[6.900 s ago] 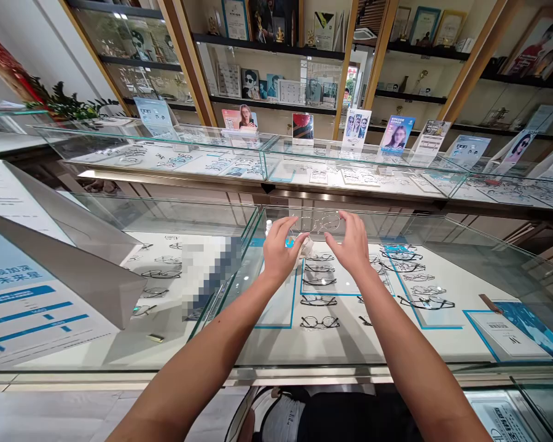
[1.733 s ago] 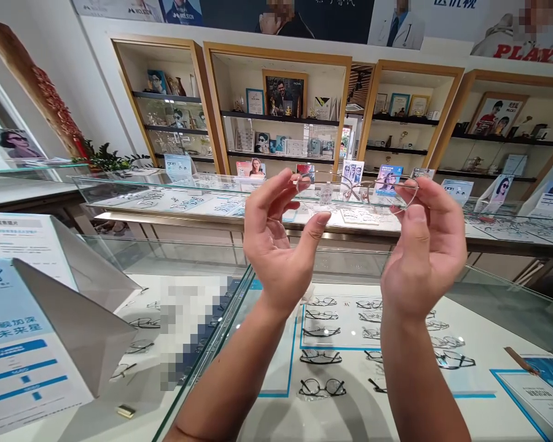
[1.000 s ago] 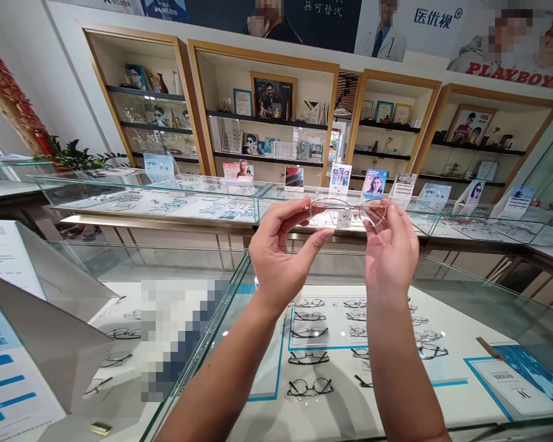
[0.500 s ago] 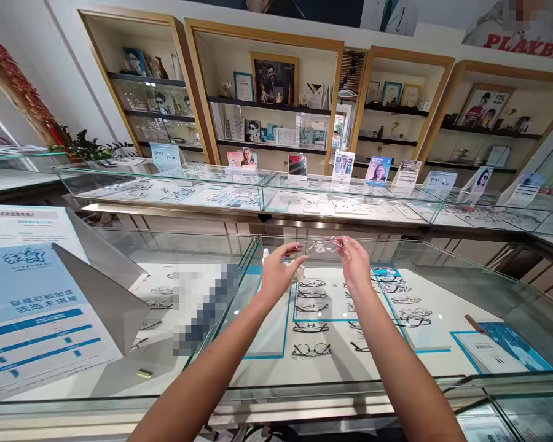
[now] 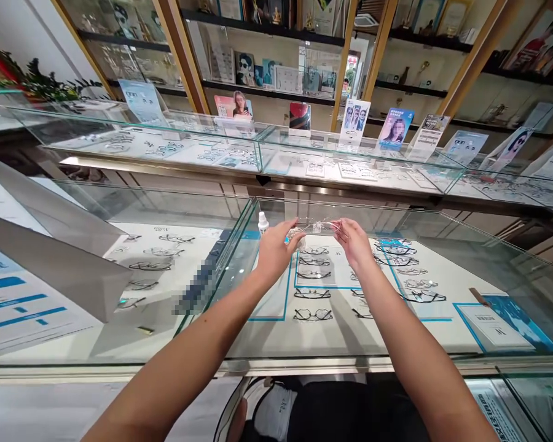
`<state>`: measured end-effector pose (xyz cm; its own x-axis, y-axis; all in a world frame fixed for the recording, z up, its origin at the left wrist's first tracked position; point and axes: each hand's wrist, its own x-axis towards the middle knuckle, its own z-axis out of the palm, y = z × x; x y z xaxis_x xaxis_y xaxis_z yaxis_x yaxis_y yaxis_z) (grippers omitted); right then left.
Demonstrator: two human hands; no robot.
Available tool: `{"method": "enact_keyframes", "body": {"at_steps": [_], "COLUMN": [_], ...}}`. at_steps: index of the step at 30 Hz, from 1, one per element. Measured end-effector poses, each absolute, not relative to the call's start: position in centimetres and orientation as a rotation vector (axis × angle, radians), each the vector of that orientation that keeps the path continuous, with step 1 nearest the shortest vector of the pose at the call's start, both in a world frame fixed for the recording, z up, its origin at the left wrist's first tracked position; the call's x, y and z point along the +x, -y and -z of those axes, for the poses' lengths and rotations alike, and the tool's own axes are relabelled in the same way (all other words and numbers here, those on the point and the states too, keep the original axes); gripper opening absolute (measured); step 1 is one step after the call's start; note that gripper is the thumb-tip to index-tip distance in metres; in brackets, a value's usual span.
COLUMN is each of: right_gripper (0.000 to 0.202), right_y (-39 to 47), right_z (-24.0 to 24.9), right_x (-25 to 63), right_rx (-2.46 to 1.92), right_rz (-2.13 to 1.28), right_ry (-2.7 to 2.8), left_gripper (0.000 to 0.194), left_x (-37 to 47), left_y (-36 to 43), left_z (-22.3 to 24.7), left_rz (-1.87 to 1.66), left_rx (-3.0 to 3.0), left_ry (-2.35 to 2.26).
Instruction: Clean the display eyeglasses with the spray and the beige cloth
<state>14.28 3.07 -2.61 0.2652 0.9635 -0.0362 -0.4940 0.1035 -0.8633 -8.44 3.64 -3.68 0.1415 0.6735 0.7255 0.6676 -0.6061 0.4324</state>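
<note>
A pair of clear, thin-framed eyeglasses point(image 5: 317, 227) is stretched between my two hands above the glass display case. My left hand point(image 5: 279, 242) pinches its left side, and my right hand point(image 5: 351, 238) grips the right side with fingertips. A small pale tag or sticker seems to hang at the middle of the glasses. Close beside my left hand stands a white spray bottle point(image 5: 263, 222). Below the hands, rows of eyeglasses point(image 5: 313, 314) lie inside the case; my forearms cover part of them.
The glass display case point(image 5: 332, 362) spans the front, its panes meeting at a left-hand divider. Folded card signs point(image 5: 69, 270) stand at left. Across the gap runs a second glass counter point(image 5: 212, 167) with several upright signs. Wooden shelves point(image 5: 262, 86) line the wall behind.
My view has tilted downward, so shelves and counter appear higher and my lap shows. Both hands still hold the eyeglasses, with the right fingers shifted slightly. More of the white bottle is visible.
</note>
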Motion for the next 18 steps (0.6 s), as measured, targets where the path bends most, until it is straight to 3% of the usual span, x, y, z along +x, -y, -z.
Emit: {"method": "enact_keyframes", "body": {"at_steps": [18], "right_gripper": [0.015], "right_y": [-3.18], "right_z": [2.41], "right_x": [14.39], "right_rx": [-0.897], "right_rz": [-1.242], "right_ry": [0.608], "left_gripper": [0.038], "left_x": [-8.11], "left_y": [-3.87], "left_z": [4.48], "left_rz": [-1.405], "left_rx": [2.387], "left_ry": [-1.461]}}
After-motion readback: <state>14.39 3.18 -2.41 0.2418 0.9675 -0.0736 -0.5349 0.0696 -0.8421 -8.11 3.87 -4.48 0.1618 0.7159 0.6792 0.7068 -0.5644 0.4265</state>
